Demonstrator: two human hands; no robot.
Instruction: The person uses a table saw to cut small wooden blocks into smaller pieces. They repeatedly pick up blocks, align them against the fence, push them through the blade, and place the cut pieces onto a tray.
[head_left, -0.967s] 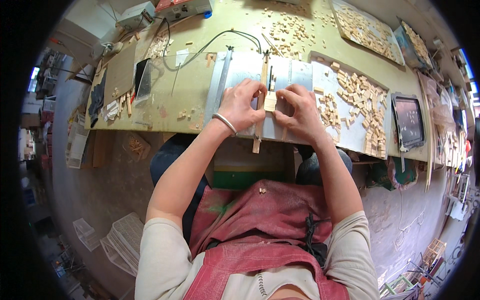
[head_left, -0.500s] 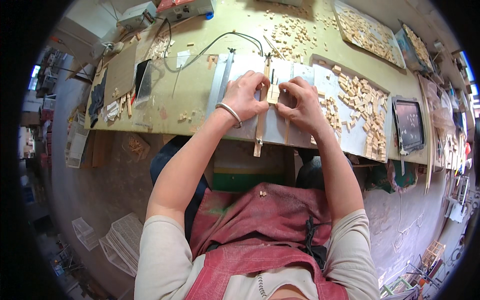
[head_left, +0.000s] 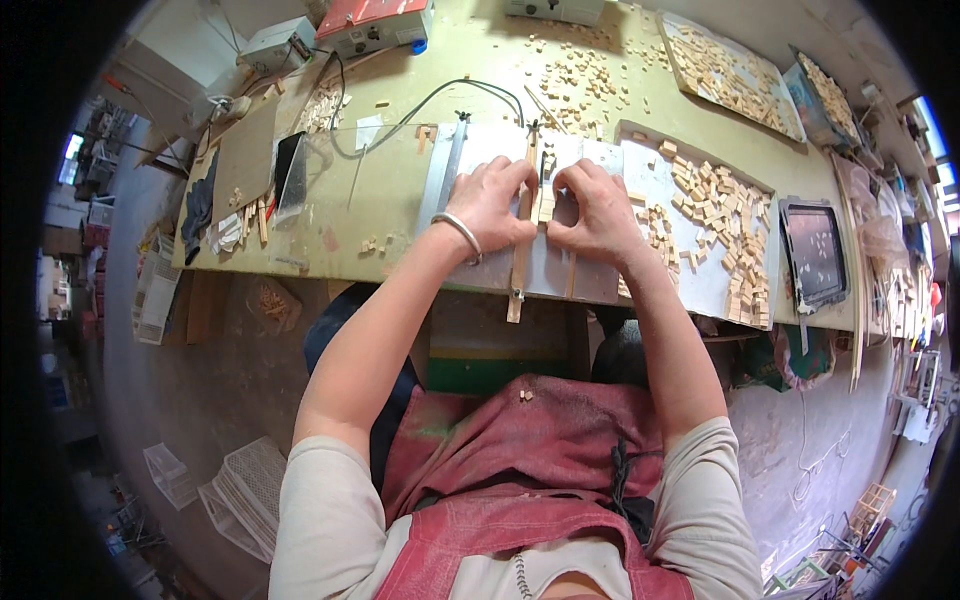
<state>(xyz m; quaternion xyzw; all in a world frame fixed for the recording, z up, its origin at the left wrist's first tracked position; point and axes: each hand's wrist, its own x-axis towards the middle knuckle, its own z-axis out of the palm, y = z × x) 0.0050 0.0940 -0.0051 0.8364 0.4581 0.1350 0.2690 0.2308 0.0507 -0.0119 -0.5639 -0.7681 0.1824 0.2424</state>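
Between my two hands a small pale wooden block (head_left: pixel 546 206) lies on a grey metal plate (head_left: pixel 592 274), against a long wooden strip (head_left: pixel 518 268). My left hand (head_left: pixel 490 207), with a bangle at its wrist, curls over the strip and grips the block from the left. From the right, my right hand (head_left: pixel 597 212) pinches the same block with thumb and forefinger. The fingers partly hide it, so I cannot tell if it is one piece or more. A thin dark upright piece (head_left: pixel 542 168) stands just beyond the fingertips.
Right of my hands, a shallow tray (head_left: pixel 655 185) holds many loose wooden blocks. More blocks fill a board (head_left: pixel 690 75) at the far right. A black cable (head_left: pixel 440 92) curves across the table behind the plate. A metal bar (head_left: pixel 452 165) runs along the plate's left side.
My fingertips have come closer together around the wood, the right hand shifting slightly left. The whole view has tilted a little, so the table sits slightly lower.
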